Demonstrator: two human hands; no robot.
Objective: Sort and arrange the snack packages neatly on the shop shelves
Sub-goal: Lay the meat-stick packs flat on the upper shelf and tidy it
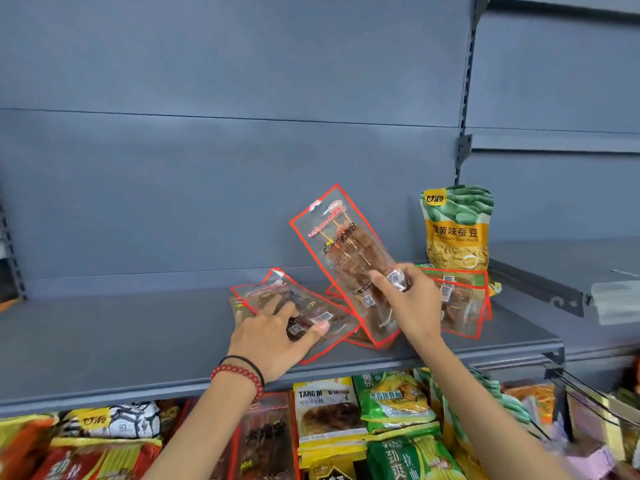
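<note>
My right hand (407, 303) grips a clear, red-edged skewer snack packet (341, 247) by its lower half and holds it tilted up above the grey shelf (121, 334). My left hand (277, 337) lies with spread fingers on another clear skewer packet (277, 296) that lies flat on the shelf. More of the same red-edged packets (464, 303) are stacked flat to the right, partly behind my right hand. A yellow and green broad bean bag (457, 226) stands upright behind that stack.
The lower shelf holds several mixed snack bags, among them a yellow packet (327, 415) and green noodle packs (394, 400). A second grey shelf (554, 271) begins at the right, with a wire rack (588, 393) below. The left of the grey shelf is bare.
</note>
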